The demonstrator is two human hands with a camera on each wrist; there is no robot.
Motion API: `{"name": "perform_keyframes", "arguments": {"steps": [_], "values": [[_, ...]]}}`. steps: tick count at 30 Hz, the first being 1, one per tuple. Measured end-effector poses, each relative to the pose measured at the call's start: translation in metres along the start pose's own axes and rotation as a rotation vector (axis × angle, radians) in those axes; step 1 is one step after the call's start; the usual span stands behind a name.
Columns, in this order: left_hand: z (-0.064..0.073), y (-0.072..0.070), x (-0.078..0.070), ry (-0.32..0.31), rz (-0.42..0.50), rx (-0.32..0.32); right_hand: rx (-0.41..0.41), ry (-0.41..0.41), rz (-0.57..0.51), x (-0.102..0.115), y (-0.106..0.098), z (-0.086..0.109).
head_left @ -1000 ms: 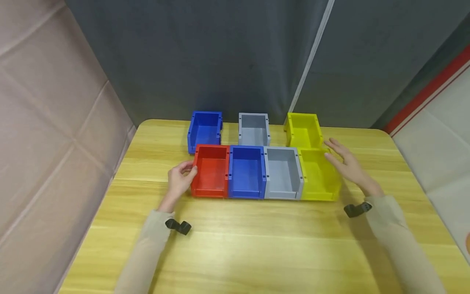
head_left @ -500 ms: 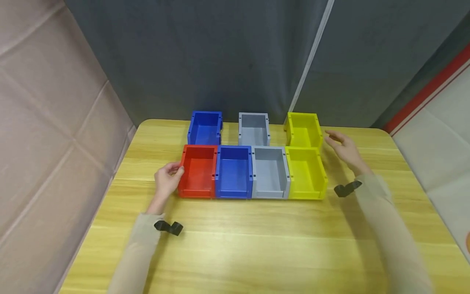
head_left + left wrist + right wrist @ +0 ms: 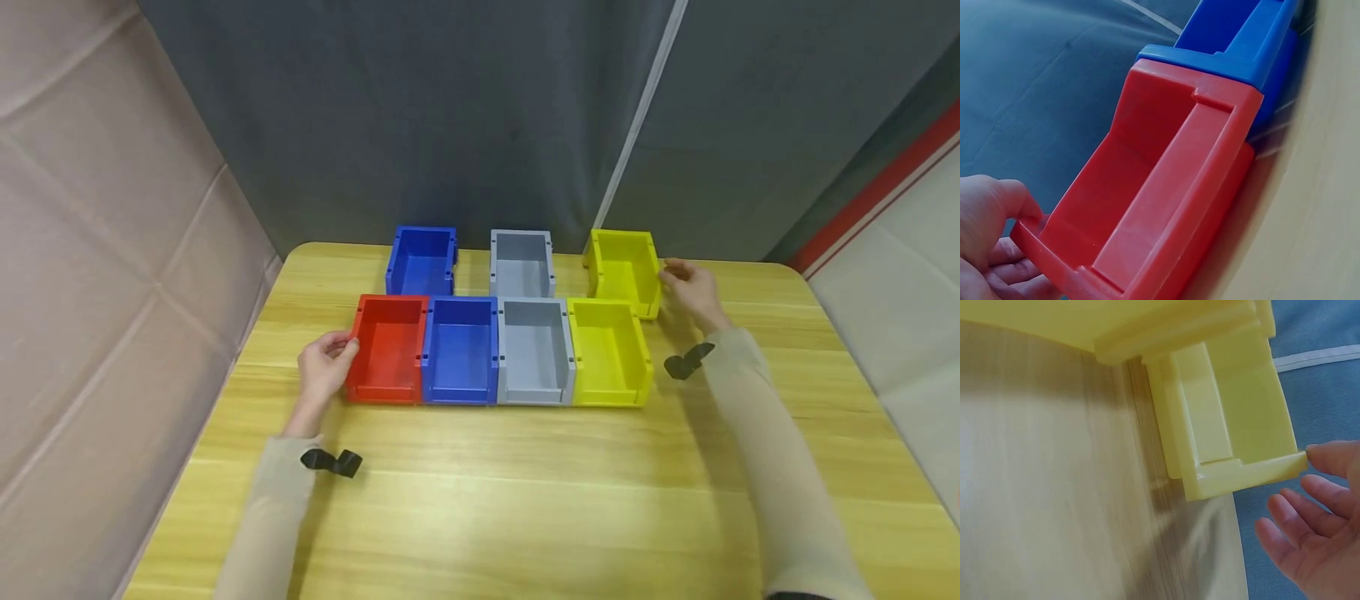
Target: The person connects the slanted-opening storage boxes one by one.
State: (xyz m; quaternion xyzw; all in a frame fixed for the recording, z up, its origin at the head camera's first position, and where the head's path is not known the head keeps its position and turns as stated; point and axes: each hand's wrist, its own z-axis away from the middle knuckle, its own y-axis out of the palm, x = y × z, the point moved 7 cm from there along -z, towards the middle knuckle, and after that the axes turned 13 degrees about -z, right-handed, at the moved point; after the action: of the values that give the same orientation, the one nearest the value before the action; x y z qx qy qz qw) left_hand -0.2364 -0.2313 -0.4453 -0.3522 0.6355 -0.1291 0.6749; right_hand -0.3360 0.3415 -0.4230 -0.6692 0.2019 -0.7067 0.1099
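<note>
In the head view a row of storage bins stands side by side: red [image 3: 387, 350], blue [image 3: 460, 350], grey [image 3: 535, 350] and yellow [image 3: 609, 350]. My left hand [image 3: 324, 365] pinches the red bin's left wall, thumb at the rim and fingers outside, as the left wrist view shows. Behind stands another yellow bin [image 3: 624, 265]. Beside its right wall is my right hand [image 3: 693, 292]; in the right wrist view one fingertip touches the rim corner of that yellow bin [image 3: 1254, 406] while the other fingers [image 3: 1291, 519] are loosely spread below.
A second blue bin [image 3: 422, 260] and a second grey bin [image 3: 522, 262] stand at the back of the wooden table [image 3: 480, 508], spaced apart. A dark curtain [image 3: 420, 117] hangs behind them. Pale panels [image 3: 97, 250] flank the left side.
The front row of bins has slid left along with my left hand. My right hand has moved from beside the front yellow bin to the right wall of the rear yellow bin.
</note>
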Motion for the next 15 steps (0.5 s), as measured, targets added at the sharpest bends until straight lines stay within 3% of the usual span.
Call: {"name": "perform_keyframes", "arguments": {"steps": [5,11,15], "values": [[0.0,-0.004,0.002,-0.001,0.016,0.017,-0.016,-0.007,-0.02,-0.001,0.002,-0.006],[-0.003,-0.002,0.007,-0.009,0.037,0.064,-0.011,0.066,-0.039,-0.004,0.005,-0.011],[-0.004,-0.001,0.011,-0.035,0.078,0.103,-0.054,0.084,-0.023,-0.004,0.005,-0.015]]}}
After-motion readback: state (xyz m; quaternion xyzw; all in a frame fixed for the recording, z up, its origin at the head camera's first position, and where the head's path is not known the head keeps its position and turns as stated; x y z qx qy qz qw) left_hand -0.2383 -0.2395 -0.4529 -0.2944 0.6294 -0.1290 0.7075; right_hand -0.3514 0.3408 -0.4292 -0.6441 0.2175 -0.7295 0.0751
